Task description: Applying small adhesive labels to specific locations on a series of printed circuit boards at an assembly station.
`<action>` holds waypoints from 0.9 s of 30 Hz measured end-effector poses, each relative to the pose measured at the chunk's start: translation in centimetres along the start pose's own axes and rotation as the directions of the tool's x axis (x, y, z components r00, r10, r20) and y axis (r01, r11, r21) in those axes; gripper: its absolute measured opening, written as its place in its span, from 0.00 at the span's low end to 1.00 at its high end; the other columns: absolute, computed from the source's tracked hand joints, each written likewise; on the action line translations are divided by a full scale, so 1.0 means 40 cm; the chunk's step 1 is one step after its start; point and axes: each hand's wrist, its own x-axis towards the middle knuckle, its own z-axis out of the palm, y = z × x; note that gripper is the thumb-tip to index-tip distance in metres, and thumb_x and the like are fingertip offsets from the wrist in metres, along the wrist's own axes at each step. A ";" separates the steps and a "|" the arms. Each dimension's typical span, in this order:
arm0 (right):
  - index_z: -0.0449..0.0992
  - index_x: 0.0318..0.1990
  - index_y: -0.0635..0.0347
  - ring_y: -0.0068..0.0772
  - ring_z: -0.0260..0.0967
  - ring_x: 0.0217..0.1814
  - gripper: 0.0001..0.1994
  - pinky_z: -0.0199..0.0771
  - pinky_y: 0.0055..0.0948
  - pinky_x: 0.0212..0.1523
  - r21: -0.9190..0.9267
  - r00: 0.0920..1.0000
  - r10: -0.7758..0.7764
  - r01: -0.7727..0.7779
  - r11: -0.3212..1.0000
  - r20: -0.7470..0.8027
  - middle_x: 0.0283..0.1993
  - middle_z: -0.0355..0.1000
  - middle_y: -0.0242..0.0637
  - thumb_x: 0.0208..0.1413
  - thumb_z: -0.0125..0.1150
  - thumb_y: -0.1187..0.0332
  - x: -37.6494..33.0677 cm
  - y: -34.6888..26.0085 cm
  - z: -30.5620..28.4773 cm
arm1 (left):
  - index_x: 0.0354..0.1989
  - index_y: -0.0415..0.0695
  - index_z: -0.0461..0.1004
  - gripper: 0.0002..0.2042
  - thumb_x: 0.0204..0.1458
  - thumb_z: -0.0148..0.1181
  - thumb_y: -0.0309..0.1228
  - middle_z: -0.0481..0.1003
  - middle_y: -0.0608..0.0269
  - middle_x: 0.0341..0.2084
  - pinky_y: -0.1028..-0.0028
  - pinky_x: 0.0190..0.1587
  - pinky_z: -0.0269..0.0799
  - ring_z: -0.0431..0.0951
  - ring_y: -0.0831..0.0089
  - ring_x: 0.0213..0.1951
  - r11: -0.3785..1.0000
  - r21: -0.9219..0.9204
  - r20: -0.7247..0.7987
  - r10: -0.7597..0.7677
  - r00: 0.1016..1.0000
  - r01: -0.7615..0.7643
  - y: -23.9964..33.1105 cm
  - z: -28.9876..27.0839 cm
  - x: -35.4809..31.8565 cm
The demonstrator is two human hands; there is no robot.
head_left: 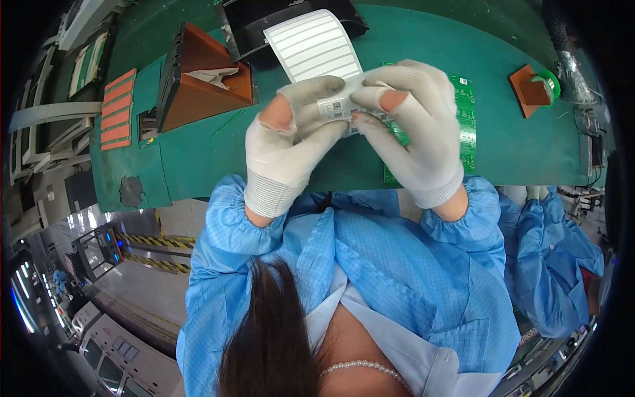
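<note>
Both gloved hands are over the green bench, close together around a sheet of white labels (316,47). The sheet curves up and away at its far end, and small printed codes show on the part between my fingers. My left hand (286,135) pinches the near left side of the sheet; a bare fingertip shows through the white glove. My right hand (418,126) grips the sheet from the right, with thumb and finger on its near edge. Under and beside my right hand lies a green circuit board (467,132), partly covered by the hand.
An orange-brown angled stand (211,79) and a black tray (248,26) stand at the back left. Beside the stand lies a red slatted panel (119,109). A green spool (546,88) sits far right. Another person's blue sleeve (552,258) shows at right.
</note>
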 end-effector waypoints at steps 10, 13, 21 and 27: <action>0.78 0.34 0.53 0.41 0.69 0.44 0.11 0.64 0.37 0.46 -0.002 0.998 0.009 -0.009 1.000 -0.056 0.39 0.72 0.33 0.40 0.70 0.73 -0.008 -0.005 0.041 | 0.54 0.31 0.68 0.19 0.51 0.60 0.15 0.75 0.51 0.48 0.73 0.54 0.74 0.77 0.67 0.50 0.999 0.022 0.027 0.031 0.999 -0.031 -0.019 -0.002 -0.008; 0.75 0.31 0.52 0.40 0.69 0.42 0.10 0.64 0.37 0.45 0.053 0.997 -0.007 0.011 0.999 -0.076 0.38 0.71 0.32 0.39 0.69 0.72 -0.009 -0.005 0.052 | 0.55 0.31 0.67 0.20 0.51 0.59 0.14 0.73 0.50 0.50 0.73 0.54 0.74 0.76 0.66 0.52 1.000 0.021 -0.013 -0.003 1.000 0.003 -0.019 -0.001 -0.019; 0.73 0.32 0.56 0.41 0.69 0.44 0.10 0.66 0.37 0.49 0.201 0.986 0.131 -0.109 0.974 -0.105 0.39 0.71 0.35 0.43 0.68 0.74 -0.034 0.008 0.008 | 0.55 0.31 0.67 0.23 0.48 0.61 0.15 0.73 0.51 0.50 0.73 0.53 0.74 0.76 0.66 0.51 0.997 -0.007 -0.005 -0.074 0.997 0.074 -0.037 -0.001 -0.006; 0.72 0.40 0.67 0.25 0.66 0.46 0.08 0.66 0.25 0.49 0.156 0.803 0.552 -0.588 0.793 0.225 0.43 0.70 0.36 0.59 0.58 0.70 -0.180 0.331 -0.261 | 0.54 0.31 0.69 0.24 0.46 0.66 0.19 0.76 0.52 0.46 0.71 0.52 0.71 0.76 0.67 0.47 0.996 0.054 -0.164 -0.067 0.984 0.077 -0.037 -0.023 -0.006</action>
